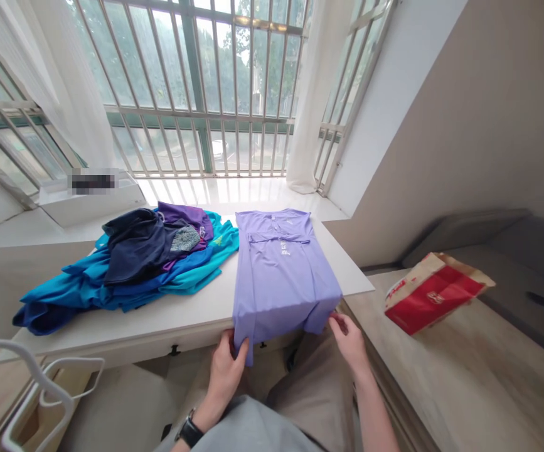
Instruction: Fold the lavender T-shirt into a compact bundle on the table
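Note:
A lavender shirt (285, 276) lies spread on the white table (196, 307), its lower part hanging over the front edge. White print shows near its upper middle, and a fold runs across there. My left hand (227, 364) pinches the shirt's hanging left corner between thumb and fingers. At the opposite corner, my right hand (347, 339) has its fingers closed on the hem. A dark watch (189, 430) sits on my left wrist. To the left of the shirt is a heap of blue, teal, purple and navy clothes (135, 263).
A red and tan paper bag (434, 295) stands on the surface to the right, before a grey sofa (502, 251). White metal tubing (59, 389) rises at lower left. A white box (93, 198) rests on the sill below the barred window (196, 94).

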Tool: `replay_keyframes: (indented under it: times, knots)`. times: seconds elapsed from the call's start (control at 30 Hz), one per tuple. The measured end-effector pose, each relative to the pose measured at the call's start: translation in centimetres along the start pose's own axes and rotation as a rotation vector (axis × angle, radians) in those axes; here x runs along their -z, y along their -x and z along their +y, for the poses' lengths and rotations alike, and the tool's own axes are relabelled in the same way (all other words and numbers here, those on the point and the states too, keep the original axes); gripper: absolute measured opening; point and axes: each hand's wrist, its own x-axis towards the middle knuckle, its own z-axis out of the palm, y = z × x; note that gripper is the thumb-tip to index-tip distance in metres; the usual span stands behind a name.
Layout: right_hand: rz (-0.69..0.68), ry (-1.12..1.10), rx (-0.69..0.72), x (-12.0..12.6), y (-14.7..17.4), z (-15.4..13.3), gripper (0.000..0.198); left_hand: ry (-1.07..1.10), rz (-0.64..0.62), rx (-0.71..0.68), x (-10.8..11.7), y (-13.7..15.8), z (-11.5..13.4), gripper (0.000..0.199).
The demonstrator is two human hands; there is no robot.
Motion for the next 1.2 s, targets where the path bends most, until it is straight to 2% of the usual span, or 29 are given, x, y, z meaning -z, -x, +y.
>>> replay_keyframes:
  times: [0.13, 0.2, 0.27, 0.4, 0.6, 0.77, 0.9, 1.07, 1.2]
  knots:
    - [0.045, -0.064, 0.001, 0.2, -2.2, -0.9, 0.057, 0.263, -0.23, 0.055, 0.6, 0.2, 1.4, 0.049]
    - [0.043, -0.099, -0.005, -0.2, -2.9, -1.4, 0.065, 0.333, -0.291, 0.091, 1.0, 0.2, 1.9, 0.052]
    - [0.0, -0.161, -0.025, -0.6, -3.2, -1.8, 0.066, 0.383, -0.277, 0.126, 1.3, 0.2, 2.0, 0.053]
    - [-0.116, -0.231, -0.102, -0.5, -2.5, -2.3, 0.054, 0.503, -0.241, 0.236, 1.5, 0.1, 1.6, 0.056]
    - [-0.146, -0.424, -0.167, 0.7, -0.1, -1.2, 0.051, 0.546, -0.292, 0.332, 1.5, 0.1, 1.0, 0.069]
    - [-0.185, -0.291, -0.199, 1.8, 1.6, -0.6, 0.054, 0.414, -0.346, 0.402, 1.6, 0.3, 1.0, 0.064]
    - [-0.162, -0.119, -0.169, 3.1, 3.1, -0.5, 0.055, 0.371, -0.343, 0.385, 2.2, 0.7, 1.6, 0.063]
    - [-0.328, -0.082, -0.204, 4.3, 5.4, -0.4, 0.055, 0.363, -0.399, 0.231, 3.2, 1.5, 2.1, 0.06]
    - [-0.222, -0.083, -0.228, 5.2, 6.8, -0.6, 0.053, 0.367, -0.442, 0.233, 3.9, 2.9, 1.4, 0.057]
